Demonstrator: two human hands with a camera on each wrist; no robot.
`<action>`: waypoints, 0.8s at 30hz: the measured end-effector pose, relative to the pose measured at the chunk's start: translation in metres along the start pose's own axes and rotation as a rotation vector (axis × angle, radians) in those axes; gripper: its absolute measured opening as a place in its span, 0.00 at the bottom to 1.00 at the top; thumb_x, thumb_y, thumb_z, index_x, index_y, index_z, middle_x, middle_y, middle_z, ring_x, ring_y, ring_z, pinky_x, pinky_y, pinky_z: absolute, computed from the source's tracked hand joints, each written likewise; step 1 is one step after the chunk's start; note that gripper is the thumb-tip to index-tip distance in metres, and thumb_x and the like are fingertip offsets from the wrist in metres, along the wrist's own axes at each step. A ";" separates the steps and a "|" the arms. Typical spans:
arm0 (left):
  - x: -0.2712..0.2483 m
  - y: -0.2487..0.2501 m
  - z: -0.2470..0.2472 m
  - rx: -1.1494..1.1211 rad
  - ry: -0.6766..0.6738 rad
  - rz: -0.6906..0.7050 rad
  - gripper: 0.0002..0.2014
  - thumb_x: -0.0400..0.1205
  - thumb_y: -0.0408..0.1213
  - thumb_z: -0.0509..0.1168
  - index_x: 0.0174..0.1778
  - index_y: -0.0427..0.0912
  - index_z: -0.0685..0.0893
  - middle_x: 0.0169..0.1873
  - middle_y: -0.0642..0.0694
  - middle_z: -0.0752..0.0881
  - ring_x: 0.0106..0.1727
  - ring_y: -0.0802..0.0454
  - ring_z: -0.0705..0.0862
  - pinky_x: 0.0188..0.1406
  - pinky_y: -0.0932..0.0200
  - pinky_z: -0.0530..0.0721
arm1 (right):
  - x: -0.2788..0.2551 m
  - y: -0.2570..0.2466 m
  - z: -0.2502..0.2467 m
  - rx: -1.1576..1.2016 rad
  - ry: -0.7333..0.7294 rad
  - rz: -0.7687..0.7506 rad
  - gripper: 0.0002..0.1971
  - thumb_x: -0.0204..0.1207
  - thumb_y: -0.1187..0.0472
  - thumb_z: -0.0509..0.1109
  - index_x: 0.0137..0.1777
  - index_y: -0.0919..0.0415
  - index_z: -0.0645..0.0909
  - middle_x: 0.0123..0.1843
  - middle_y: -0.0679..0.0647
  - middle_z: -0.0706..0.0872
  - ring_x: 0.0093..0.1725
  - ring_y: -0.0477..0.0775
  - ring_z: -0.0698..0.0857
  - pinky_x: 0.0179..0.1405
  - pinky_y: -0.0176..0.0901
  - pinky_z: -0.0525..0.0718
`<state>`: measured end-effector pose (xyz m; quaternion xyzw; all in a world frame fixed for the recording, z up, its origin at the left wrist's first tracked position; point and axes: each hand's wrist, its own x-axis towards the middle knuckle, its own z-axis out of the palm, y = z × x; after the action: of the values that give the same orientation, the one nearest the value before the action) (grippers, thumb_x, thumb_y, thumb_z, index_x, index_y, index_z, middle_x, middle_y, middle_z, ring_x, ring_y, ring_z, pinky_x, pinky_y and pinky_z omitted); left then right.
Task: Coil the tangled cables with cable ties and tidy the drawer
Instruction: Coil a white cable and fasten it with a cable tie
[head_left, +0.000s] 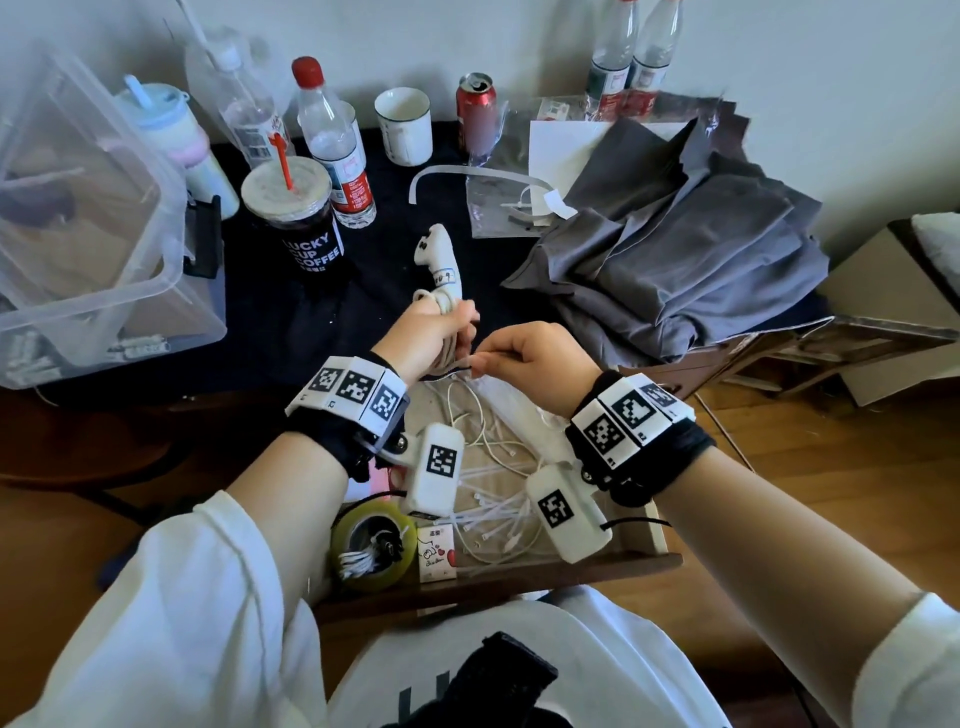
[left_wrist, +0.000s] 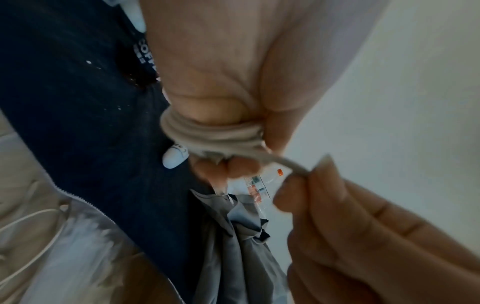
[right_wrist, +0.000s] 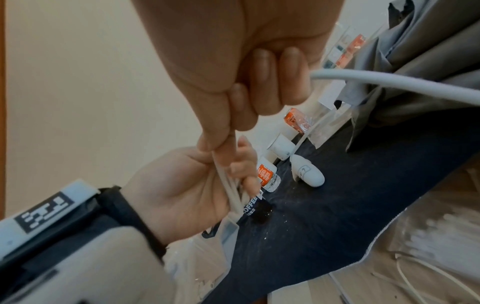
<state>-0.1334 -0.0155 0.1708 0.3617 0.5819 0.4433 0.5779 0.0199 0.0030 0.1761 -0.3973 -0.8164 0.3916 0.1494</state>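
White long sleeves (head_left: 171, 587) pushed back on both forearms, over a white top with dark lettering. Black straps round each wrist, carrying white blocks (head_left: 347, 387) printed with black-and-white square markers. Below each wrist a white rounded camera housing (head_left: 435, 470) with its own marker, fixed by a screwed bracket.

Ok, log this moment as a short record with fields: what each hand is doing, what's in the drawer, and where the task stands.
left hand: the left hand grips a coiled white cable
right hand: the right hand pinches the loose cable end beside the coil
drawer: open drawer holding loose white cables, cable ties and a roll of tape
task state: no tie visible on the held coil; drawer cables still tangled
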 end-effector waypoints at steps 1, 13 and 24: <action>-0.002 -0.003 -0.001 0.020 -0.049 -0.033 0.13 0.88 0.33 0.54 0.37 0.37 0.75 0.23 0.47 0.76 0.18 0.58 0.76 0.20 0.65 0.77 | 0.001 0.000 -0.001 -0.005 0.001 0.003 0.08 0.76 0.53 0.70 0.42 0.56 0.88 0.30 0.45 0.83 0.29 0.39 0.76 0.36 0.33 0.72; -0.027 0.009 -0.008 -0.099 -0.614 -0.361 0.36 0.71 0.70 0.37 0.16 0.46 0.73 0.10 0.54 0.62 0.08 0.62 0.59 0.12 0.70 0.64 | 0.012 0.013 -0.018 0.136 0.189 -0.013 0.08 0.77 0.57 0.70 0.35 0.50 0.84 0.29 0.53 0.81 0.27 0.40 0.72 0.35 0.36 0.71; -0.013 0.033 0.005 -0.803 -0.316 0.137 0.13 0.87 0.43 0.49 0.43 0.43 0.75 0.25 0.54 0.74 0.24 0.59 0.73 0.36 0.65 0.77 | 0.002 0.007 0.008 0.175 -0.066 0.053 0.10 0.84 0.60 0.59 0.47 0.54 0.82 0.27 0.36 0.79 0.28 0.37 0.74 0.37 0.28 0.72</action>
<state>-0.1302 -0.0157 0.2060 0.2096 0.2427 0.6111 0.7237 0.0183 0.0029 0.1656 -0.3910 -0.7728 0.4781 0.1461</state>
